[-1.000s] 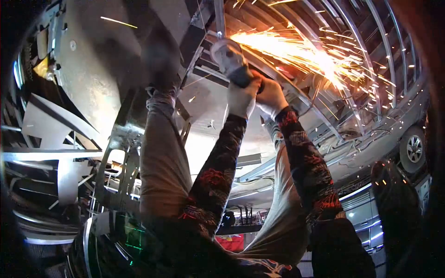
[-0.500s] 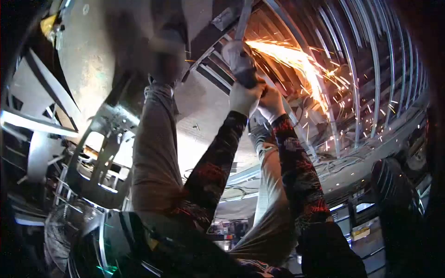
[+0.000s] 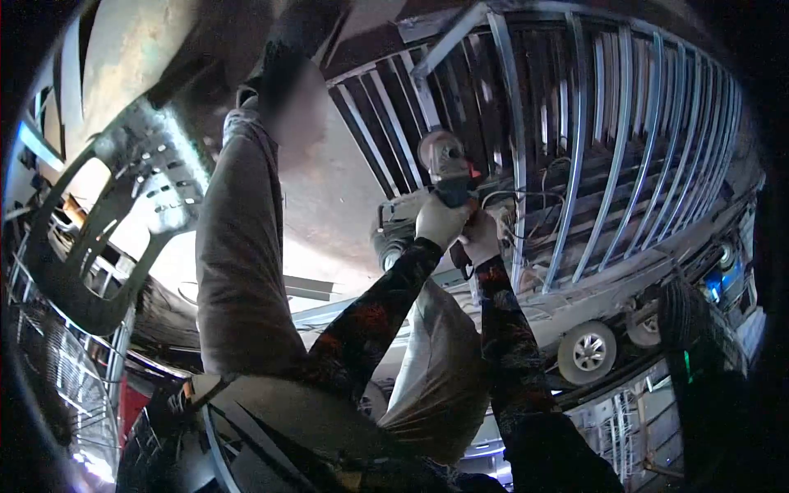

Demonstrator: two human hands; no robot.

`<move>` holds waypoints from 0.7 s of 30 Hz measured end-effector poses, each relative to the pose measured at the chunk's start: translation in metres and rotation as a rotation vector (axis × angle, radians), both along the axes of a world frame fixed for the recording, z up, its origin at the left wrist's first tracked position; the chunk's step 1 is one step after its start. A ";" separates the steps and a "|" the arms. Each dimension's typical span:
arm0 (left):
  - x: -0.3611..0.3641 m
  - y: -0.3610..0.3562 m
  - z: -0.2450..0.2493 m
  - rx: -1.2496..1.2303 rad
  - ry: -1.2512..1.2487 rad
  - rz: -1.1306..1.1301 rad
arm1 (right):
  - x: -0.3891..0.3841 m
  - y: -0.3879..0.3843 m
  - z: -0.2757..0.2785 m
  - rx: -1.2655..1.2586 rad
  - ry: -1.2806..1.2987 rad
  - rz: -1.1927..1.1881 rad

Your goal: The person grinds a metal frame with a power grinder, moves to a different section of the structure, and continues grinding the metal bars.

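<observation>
An angle grinder [image 3: 449,174] points away from me, its round disc at the lower end of a metal bar [image 3: 425,103]. My left hand [image 3: 440,220] is wrapped round the front of the grinder's body. Just behind it and to the right, my right hand [image 3: 480,238] is closed on the rear of the tool. Both arms reach forward between my legs in dark patterned sleeves. No sparks come off the disc.
A frame of parallel metal bars [image 3: 575,148] spans the upper right. Behind my right hand a cable [image 3: 542,195] loops across it. A large pale sheet [image 3: 320,172] lies left of the frame, near my leg [image 3: 242,255]. A dark cut-out panel [image 3: 99,222] stands at the left.
The bright spray of sparks has stopped. The grinder has come back toward me, lower in view, with both hands still on it. My view has shifted, showing more of the bars.
</observation>
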State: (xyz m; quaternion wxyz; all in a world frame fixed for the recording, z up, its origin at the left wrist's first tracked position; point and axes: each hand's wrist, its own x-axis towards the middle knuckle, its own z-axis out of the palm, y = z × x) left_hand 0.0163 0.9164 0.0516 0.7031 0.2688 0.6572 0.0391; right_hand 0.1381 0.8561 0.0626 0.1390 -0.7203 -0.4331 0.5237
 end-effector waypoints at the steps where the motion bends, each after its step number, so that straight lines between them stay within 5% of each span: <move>1: 0.000 0.017 -0.001 -0.066 0.051 -0.070 | 0.001 0.004 -0.014 0.056 -0.011 0.023; 5: -0.001 0.062 -0.036 0.177 -0.010 0.065 | 0.003 0.052 -0.054 0.182 -0.380 0.251; 7: -0.002 0.085 -0.050 0.187 0.081 0.115 | -0.004 0.102 -0.061 -0.044 -0.144 0.043; 8: -0.004 0.097 -0.048 0.161 0.123 0.100 | -0.007 0.120 -0.055 0.177 -0.133 0.214; 10: -0.006 0.097 -0.056 0.267 0.025 0.144 | -0.011 0.123 -0.057 0.139 -0.013 0.063; 12: -0.006 0.086 -0.049 0.170 -0.102 0.148 | -0.007 0.112 -0.053 -0.054 -0.228 0.196; 16: -0.006 0.025 -0.033 -0.010 -0.021 0.135 | -0.004 0.071 -0.008 -0.170 -0.178 0.217; 19: -0.008 -0.019 -0.030 -0.247 -0.405 0.717 | -0.039 0.095 0.059 -0.193 -0.363 0.426; 20: -0.018 -0.001 -0.002 -0.342 -0.312 0.696 | -0.039 0.077 0.045 -0.207 -0.383 0.540; 21: -0.017 -0.001 0.001 -0.167 -0.288 0.733 | -0.047 0.081 0.051 -0.230 -0.444 0.525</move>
